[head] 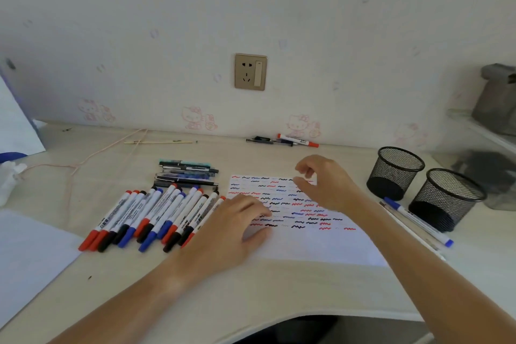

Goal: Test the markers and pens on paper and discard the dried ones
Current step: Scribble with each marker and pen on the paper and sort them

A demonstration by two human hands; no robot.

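Observation:
A white test paper [312,243] covered with red, blue and black squiggles lies in the middle of the desk. My left hand [231,229] rests flat on its left edge, fingers spread. My right hand [324,181] hovers over the paper's far end with fingers loosely curled and nothing in it. A row of white markers [150,218] with red, blue and black caps lies left of the paper. Several dark pens [187,173] lie stacked behind them. A few more pens and a red-capped marker [297,140] lie by the wall. A blue marker [416,220] lies right of the paper.
Two black mesh pen cups [396,173] [446,198] stand at the right. A pale cord [83,162] and a thin stick [159,142] lie at the back left. White sheets [30,257] cover the front left corner. A wall socket [250,71] sits above the desk.

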